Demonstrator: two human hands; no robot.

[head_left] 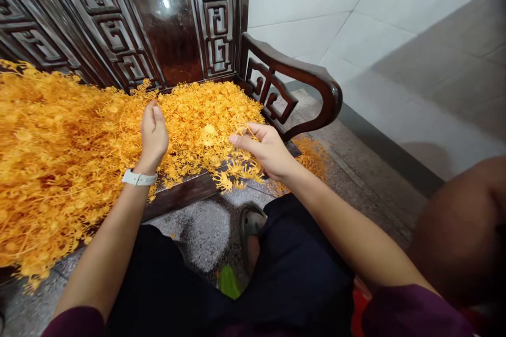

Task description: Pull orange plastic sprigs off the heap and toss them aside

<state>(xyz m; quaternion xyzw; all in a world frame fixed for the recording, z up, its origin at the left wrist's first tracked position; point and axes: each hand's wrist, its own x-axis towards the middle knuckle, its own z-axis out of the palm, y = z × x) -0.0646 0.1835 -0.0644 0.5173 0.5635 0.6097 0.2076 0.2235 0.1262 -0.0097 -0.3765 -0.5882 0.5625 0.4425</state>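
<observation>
A large heap of orange plastic flower pieces (98, 137), with thin curled petals and stems, covers the seat of a dark carved wooden bench (177, 197). My right hand (269, 150) pinches a cluster of these orange plastic flower pieces (243, 169) between thumb and fingers; the cluster hangs below the hand, over the seat's front edge. Over the heap, my left hand (154, 134) is raised with thumb and fingers close together. An orange sprig (144, 87) shows just beyond its fingertips, but whether the hand grips it is unclear. A pale watch band (139, 178) circles my left wrist.
The bench's curved armrest (304, 79) rises beyond my right hand. More orange pieces (312, 155) lie under it, near the floor. A green object (229, 281) is on the speckled floor (205, 226) between my legs. Another person's bare limb (458, 226) is at right.
</observation>
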